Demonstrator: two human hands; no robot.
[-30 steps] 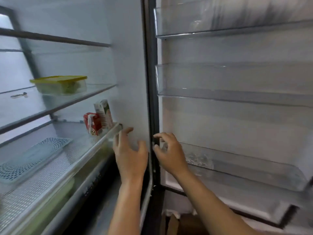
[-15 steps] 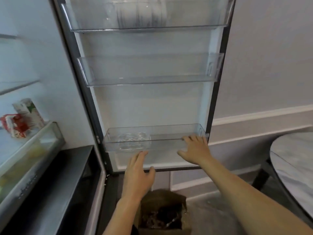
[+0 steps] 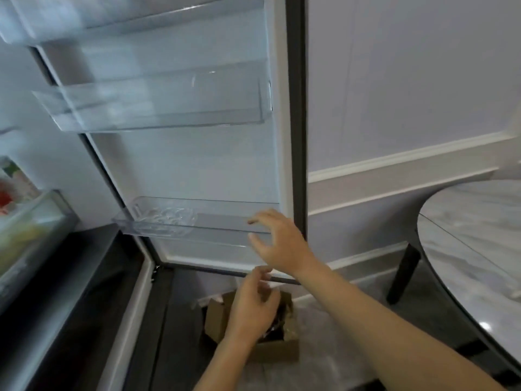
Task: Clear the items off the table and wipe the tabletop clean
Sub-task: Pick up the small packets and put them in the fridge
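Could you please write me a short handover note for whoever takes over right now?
Right hand: open, empty, by the lowest bin of the open fridge door.
Left hand: fingers curled above the cardboard box on the floor; too blurred to tell whether it holds anything.
Table: at right, partly in view.
Done: cannot tell. Left: probably shut the fridge, check the table, wipe it; no cloth in view.

The table (image 3: pixel 465 227) is cut off at right, the cartons (image 3: pixel 14 182) blurred.
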